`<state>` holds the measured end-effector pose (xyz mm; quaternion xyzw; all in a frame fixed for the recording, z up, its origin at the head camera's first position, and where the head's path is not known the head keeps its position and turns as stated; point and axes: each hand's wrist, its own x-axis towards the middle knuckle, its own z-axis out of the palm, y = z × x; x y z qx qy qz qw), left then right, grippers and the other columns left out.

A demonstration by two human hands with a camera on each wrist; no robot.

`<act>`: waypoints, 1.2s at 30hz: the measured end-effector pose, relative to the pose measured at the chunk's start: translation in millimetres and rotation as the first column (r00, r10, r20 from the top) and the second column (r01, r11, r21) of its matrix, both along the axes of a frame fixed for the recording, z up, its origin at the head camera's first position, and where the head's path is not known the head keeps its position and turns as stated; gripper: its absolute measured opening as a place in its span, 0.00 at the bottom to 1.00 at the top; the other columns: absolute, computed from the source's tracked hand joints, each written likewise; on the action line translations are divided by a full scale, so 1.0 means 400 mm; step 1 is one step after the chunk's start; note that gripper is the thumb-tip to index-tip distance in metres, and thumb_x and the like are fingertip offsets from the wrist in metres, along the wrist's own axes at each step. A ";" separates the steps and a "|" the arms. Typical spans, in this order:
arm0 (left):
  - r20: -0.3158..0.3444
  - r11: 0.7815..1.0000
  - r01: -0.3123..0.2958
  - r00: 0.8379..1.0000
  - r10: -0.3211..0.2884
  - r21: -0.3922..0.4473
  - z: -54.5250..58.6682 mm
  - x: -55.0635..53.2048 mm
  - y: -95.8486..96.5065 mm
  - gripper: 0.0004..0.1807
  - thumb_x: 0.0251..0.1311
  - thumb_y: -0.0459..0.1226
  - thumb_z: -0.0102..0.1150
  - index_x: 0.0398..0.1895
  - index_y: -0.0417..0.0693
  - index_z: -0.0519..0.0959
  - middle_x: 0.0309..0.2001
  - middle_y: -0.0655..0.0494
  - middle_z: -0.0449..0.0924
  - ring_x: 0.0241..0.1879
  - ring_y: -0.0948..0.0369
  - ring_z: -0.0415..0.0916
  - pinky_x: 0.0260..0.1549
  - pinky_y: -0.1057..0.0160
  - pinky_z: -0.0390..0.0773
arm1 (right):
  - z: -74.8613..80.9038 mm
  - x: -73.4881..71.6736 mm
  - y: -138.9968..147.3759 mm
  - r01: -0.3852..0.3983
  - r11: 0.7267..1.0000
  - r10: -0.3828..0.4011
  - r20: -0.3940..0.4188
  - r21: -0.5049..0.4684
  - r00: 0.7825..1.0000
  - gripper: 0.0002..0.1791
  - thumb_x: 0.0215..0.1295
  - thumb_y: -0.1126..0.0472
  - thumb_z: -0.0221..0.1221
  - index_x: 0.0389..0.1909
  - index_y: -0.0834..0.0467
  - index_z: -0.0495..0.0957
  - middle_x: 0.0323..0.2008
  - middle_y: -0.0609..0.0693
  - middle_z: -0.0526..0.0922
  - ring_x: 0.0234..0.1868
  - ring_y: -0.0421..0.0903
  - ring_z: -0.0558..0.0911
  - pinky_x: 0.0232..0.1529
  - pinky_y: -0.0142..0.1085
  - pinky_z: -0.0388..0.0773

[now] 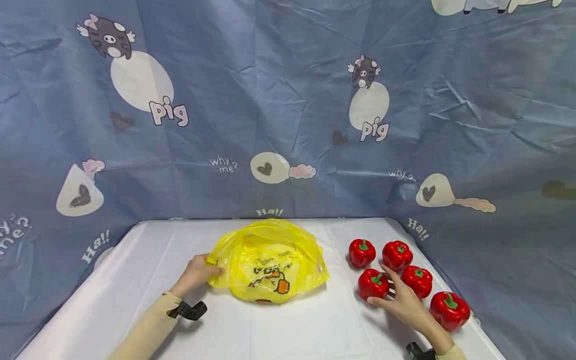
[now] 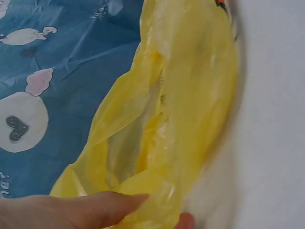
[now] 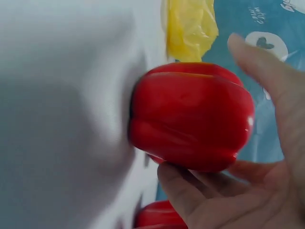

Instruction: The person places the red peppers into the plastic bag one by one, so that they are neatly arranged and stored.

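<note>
from head, facing forward and down over table [image 1: 279,335] and backdrop [image 1: 252,75]; from left wrist, close along the yellow bag [image 2: 205,86]; from right wrist, close beside one pepper [image 3: 190,119], sharing that bag with both.

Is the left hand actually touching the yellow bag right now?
Touching. The left wrist view shows the left hand with a finger lying right against the yellow bag, no gap between them.

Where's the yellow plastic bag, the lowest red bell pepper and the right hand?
Yellow plastic bag [image 1: 269,267]: head view, its printed middle.
Lowest red bell pepper [image 1: 450,315]: head view, below its green stem.
Right hand [image 1: 407,303]: head view, back of the hand.
</note>
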<state>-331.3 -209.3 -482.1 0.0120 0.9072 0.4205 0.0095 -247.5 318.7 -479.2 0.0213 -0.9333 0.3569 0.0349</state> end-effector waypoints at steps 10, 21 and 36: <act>-0.011 0.998 -0.034 0.999 0.035 0.047 -0.026 -0.004 0.021 0.21 0.49 0.33 0.64 0.47 0.29 0.78 0.35 0.44 0.83 0.28 0.60 0.74 0.27 0.65 0.74 | -0.035 -0.016 0.002 0.098 0.994 -0.101 0.090 0.041 0.991 0.56 0.47 0.35 0.68 0.67 0.67 0.58 0.60 0.69 0.73 0.57 0.62 0.76 0.52 0.54 0.76; -0.032 0.996 -0.028 0.999 0.031 0.088 -0.041 0.029 0.008 0.15 0.48 0.32 0.66 0.38 0.30 0.81 0.27 0.51 0.80 0.25 0.60 0.72 0.25 0.64 0.73 | -0.045 -0.023 0.001 0.116 0.993 -0.116 0.086 0.012 0.989 0.55 0.44 0.35 0.69 0.65 0.67 0.61 0.59 0.67 0.73 0.54 0.59 0.77 0.50 0.52 0.78; 0.037 0.990 0.101 0.994 -0.105 0.095 -0.022 0.068 0.010 0.10 0.44 0.32 0.71 0.28 0.35 0.82 0.21 0.54 0.79 0.21 0.61 0.71 0.23 0.64 0.72 | -0.037 -0.024 0.016 0.100 0.994 -0.097 0.084 -0.036 0.992 0.50 0.47 0.41 0.71 0.63 0.68 0.64 0.58 0.68 0.74 0.53 0.60 0.79 0.50 0.50 0.79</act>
